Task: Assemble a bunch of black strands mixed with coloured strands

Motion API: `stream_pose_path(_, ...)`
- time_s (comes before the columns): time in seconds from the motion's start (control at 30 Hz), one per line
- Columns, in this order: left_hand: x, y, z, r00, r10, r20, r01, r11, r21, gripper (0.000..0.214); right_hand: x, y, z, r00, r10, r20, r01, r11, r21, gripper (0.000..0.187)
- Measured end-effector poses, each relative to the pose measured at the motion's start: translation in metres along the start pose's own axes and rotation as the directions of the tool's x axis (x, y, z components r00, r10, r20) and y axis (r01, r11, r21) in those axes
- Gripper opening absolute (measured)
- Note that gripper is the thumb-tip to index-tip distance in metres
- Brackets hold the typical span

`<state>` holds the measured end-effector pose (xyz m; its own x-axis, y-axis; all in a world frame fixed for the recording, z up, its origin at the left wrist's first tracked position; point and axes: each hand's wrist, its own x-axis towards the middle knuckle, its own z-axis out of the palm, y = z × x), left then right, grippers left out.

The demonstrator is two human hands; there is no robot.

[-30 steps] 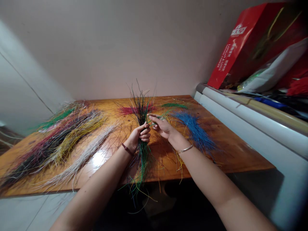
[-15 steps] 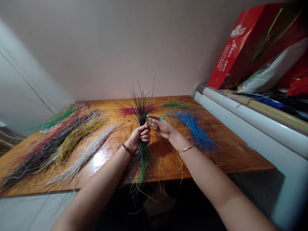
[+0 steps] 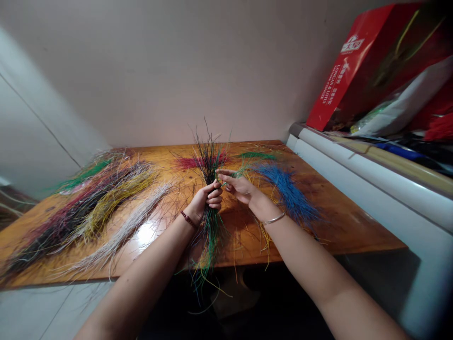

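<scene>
My left hand (image 3: 211, 197) is wrapped around an upright bundle of thin strands (image 3: 208, 163), mostly black above the fist. Below it hang green strands (image 3: 211, 241) with some yellow and blue ends, past the table's front edge. Just to the right, my right hand (image 3: 239, 185) has loose green strands (image 3: 243, 169) held in its curled fingers, their tips spreading up and right. Its thumb and index finger touch the bundle's right side above my left fist. What exactly the fingertips pinch is too small to make out.
On the wooden table (image 3: 339, 222) lie white (image 3: 141, 215), yellow (image 3: 113, 203), dark and red strands at left, blue strands (image 3: 288, 191) at right, red ones (image 3: 187, 163) behind. Loose yellow strands lie near my right wrist. A red box (image 3: 348, 71) stands on the white surface at right.
Both hands keep nearly the same place and grip. A thin green strand that stood tall beside the bundle's top now leans lower to the right.
</scene>
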<state>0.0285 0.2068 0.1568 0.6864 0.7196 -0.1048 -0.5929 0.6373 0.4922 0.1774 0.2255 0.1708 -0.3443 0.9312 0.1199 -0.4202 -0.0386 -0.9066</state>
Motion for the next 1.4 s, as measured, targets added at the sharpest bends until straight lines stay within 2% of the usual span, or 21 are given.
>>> stream_pose_path(0.33, 0.0, 0.0, 0.001, 1.0, -0.012, -0.003, 0.012, 1.0, -0.004, 0.02, 0.001, 0.001, 0.002, 0.999, 0.007, -0.045, -0.006, 1.0, 0.012, 0.027)
stream_pose_path(0.57, 0.0, 0.0, 0.002, 0.999, -0.015, -0.03, 0.015, 1.0, -0.008, 0.021, 0.001, 0.002, 0.003, 0.998, -0.002, -0.056, 0.003, 1.0, 0.021, 0.032)
stream_pose_path(0.83, 0.0, 0.0, 0.002, 0.999, -0.032, -0.035, 0.034, 0.997, 0.064, 0.019, 0.003, 0.003, 0.008, 0.99, -0.065, -0.124, 0.056, 0.996, -0.069, 0.043)
stream_pose_path(1.0, 0.0, -0.001, 0.003, 0.999, -0.022, -0.035, 0.025, 0.995, 0.101, 0.017, 0.005, 0.005, 0.009, 0.978, -0.127, -0.165, 0.104, 0.985, -0.138, 0.039)
stream_pose_path(1.1, 0.0, -0.001, 0.004, 0.999, -0.012, -0.036, 0.016, 0.995, 0.103, 0.017, 0.008, 0.006, 0.007, 0.952, -0.242, -0.187, 0.18, 0.938, -0.298, 0.033)
stream_pose_path(1.23, -0.001, -0.001, 0.005, 0.999, -0.001, -0.045, 0.007, 0.993, 0.116, 0.017, 0.011, 0.008, 0.0, 0.883, -0.435, -0.173, 0.282, 0.789, -0.546, 0.025)
stream_pose_path(1.3, -0.001, -0.002, 0.005, 0.999, -0.004, -0.043, 0.009, 0.992, 0.126, 0.018, 0.011, 0.01, -0.005, 0.868, -0.468, -0.165, 0.257, 0.709, -0.657, 0.025)
stream_pose_path(1.4, -0.001, -0.002, 0.004, 0.999, -0.008, -0.033, 0.012, 0.99, 0.137, 0.018, 0.011, 0.013, -0.01, 0.885, -0.438, -0.155, 0.175, 0.623, -0.762, 0.038)
